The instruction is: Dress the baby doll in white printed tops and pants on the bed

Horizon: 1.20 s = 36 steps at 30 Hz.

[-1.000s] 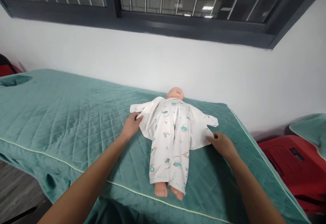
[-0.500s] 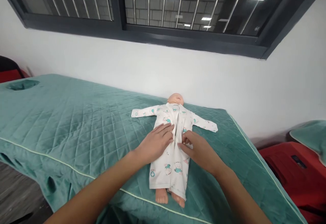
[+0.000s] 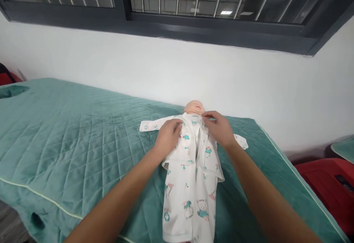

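A baby doll [image 3: 194, 107] lies on its back on a green quilted bed [image 3: 69, 132], head toward the wall. It wears white printed pajamas [image 3: 190, 184] with small animal pictures. My left hand [image 3: 167, 136] rests on the left chest flap of the jacket, fingers curled on the cloth. My right hand [image 3: 218, 127] pinches the right front edge of the jacket near the collar. The jacket front is parted down the middle. The doll's feet are out of view below.
A white wall and a dark-framed barred window [image 3: 177, 7] run behind the bed. A red object [image 3: 329, 187] with a green cover stands at the right. The bed's face hole [image 3: 9, 91] is at the far left.
Both hands went from the spread jacket flaps to the middle of the doll's belly, then up to the chest by the collar. The view has come closer to the doll.
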{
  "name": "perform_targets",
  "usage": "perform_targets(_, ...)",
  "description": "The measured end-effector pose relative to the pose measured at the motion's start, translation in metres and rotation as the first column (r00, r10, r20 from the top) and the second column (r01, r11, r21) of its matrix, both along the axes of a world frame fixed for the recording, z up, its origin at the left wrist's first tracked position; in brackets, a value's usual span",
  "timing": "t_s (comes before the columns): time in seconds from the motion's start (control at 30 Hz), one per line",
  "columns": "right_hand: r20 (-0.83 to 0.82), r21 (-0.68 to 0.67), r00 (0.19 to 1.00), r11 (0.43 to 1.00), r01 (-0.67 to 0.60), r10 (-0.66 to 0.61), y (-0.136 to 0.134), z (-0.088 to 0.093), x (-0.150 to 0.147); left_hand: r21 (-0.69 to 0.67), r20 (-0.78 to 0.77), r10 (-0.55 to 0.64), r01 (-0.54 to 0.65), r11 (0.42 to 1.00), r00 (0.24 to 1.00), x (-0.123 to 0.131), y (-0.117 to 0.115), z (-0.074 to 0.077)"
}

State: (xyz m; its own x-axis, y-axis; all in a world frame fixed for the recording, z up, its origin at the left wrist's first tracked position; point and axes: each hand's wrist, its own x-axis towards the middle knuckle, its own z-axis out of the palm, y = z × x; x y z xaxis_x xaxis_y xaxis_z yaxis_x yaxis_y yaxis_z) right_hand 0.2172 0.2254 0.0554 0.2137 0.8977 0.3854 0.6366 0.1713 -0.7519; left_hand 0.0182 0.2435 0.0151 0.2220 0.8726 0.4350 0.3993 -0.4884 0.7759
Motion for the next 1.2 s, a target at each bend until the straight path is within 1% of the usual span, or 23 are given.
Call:
perform_targets(0.03, 0.018, -0.005, 1.000, 1.000, -0.013, 0.013, 0.016, -0.003, -0.002, -0.034, -0.001, -0.017, 0.017, 0.999, 1.000, 0.009, 0.013, 0.003)
perform_targets(0.1, 0.015, -0.020, 1.000, 1.000, -0.022, 0.022, 0.040, -0.010, -0.007, -0.096, 0.056, -0.090, 0.095, 0.991, 0.994, 0.026, 0.033, 0.010)
perform_targets(0.17, -0.052, -0.002, 0.999, 1.000, 0.015, -0.016, 0.050, -0.017, -0.010, -0.138, 0.159, -0.177, 0.200, 0.970, 0.971, 0.037, 0.047, 0.019)
perform_targets(0.23, -0.126, 0.058, 0.986, 0.992, 0.116, -0.108, 0.048, -0.022, -0.008, -0.177, 0.207, -0.231, 0.269, 0.947, 0.951, 0.043, 0.057, 0.026)
perform_targets(0.3, -0.139, 0.087, 0.965, 0.968, 0.235, -0.221, 0.041, -0.022, -0.002, -0.208, 0.152, -0.232, 0.260, 0.943, 0.961, 0.046, 0.066, 0.032)
perform_targets(0.33, -0.116, 0.060, 0.960, 0.963, 0.263, -0.255, 0.037, -0.021, 0.002, -0.220, 0.101, -0.220, 0.238, 0.946, 0.970, 0.047, 0.069, 0.034)
perform_targets(0.37, -0.077, 0.005, 0.962, 0.965, 0.264, -0.263, 0.034, -0.020, 0.004, -0.230, 0.045, -0.205, 0.210, 0.950, 0.978, 0.048, 0.072, 0.035)
perform_targets(0.47, 0.053, -0.198, 0.980, 0.960, 0.197, -0.190, 0.031, -0.015, 0.005, -0.265, -0.083, -0.188, 0.161, 0.951, 0.979, 0.053, 0.075, 0.036)
perform_targets(0.53, 0.130, -0.265, 0.979, 0.945, 0.190, -0.160, 0.031, -0.013, 0.001, -0.257, -0.113, -0.194, 0.160, 0.953, 0.974, 0.056, 0.075, 0.034)
perform_targets(0.63, 0.240, -0.269, 0.959, 0.939, 0.216, -0.152, 0.034, -0.011, -0.006, -0.211, -0.090, -0.223, 0.201, 0.957, 0.971, 0.055, 0.075, 0.027)
perform_targets(0.73, 0.344, -0.223, 0.926, 0.944, 0.242, -0.156, 0.037, -0.010, -0.010, -0.191, -0.067, -0.236, 0.220, 0.957, 0.969, 0.053, 0.076, 0.022)
perform_targets(0.8, 0.380, -0.194, 0.909, 0.946, 0.258, -0.170, 0.040, -0.009, -0.011, -0.186, -0.059, -0.227, 0.213, 0.959, 0.972, 0.053, 0.077, 0.020)
perform_targets(0.83, 0.369, -0.181, 0.912, 0.948, 0.260, -0.179, 0.041, -0.010, -0.011, -0.182, -0.048, -0.208, 0.196, 0.964, 0.977, 0.054, 0.077, 0.020)
perform_targets(0.9, 0.272, -0.177, 0.943, 0.954, 0.244, -0.191, 0.042, -0.010, -0.007, -0.169, -0.001, -0.151, 0.148, 0.974, 0.989, 0.057, 0.075, 0.021)
perform_targets(0.97, 0.084, -0.228, 0.982, 0.956, 0.185, -0.170, 0.042, -0.011, 0.001, -0.165, 0.075, -0.106, 0.118, 0.979, 0.991, 0.059, 0.071, 0.022)
perform_targets(1.0, -0.026, -0.265, 0.989, 0.955, 0.136, -0.148, 0.041, -0.011, 0.005, -0.168, 0.112, -0.103, 0.121, 0.978, 0.988, 0.060, 0.069, 0.022)
perform_targets(1.07, -0.223, -0.335, 0.969, 0.942, 0.025, -0.105, 0.039, -0.011, 0.012, -0.177, 0.161, -0.124, 0.152, 0.972, 0.979, 0.061, 0.067, 0.021)
perform_targets(1.1, -0.294, -0.354, 0.952, 0.935, -0.022, -0.089, 0.039, -0.011, 0.014, -0.183, 0.174, -0.132, 0.164, 0.969, 0.976, 0.061, 0.067, 0.020)
perform_targets(1.17, -0.391, -0.357, 0.918, 0.931, -0.082, -0.070, 0.038, -0.012, 0.014, -0.194, 0.179, -0.137, 0.172, 0.966, 0.974, 0.061, 0.068, 0.018)
perform_targets(1.2, -0.425, -0.339, 0.903, 0.936, -0.089, -0.068, 0.039, -0.012, 0.013, -0.195, 0.176, -0.137, 0.171, 0.966, 0.975, 0.060, 0.069, 0.017)
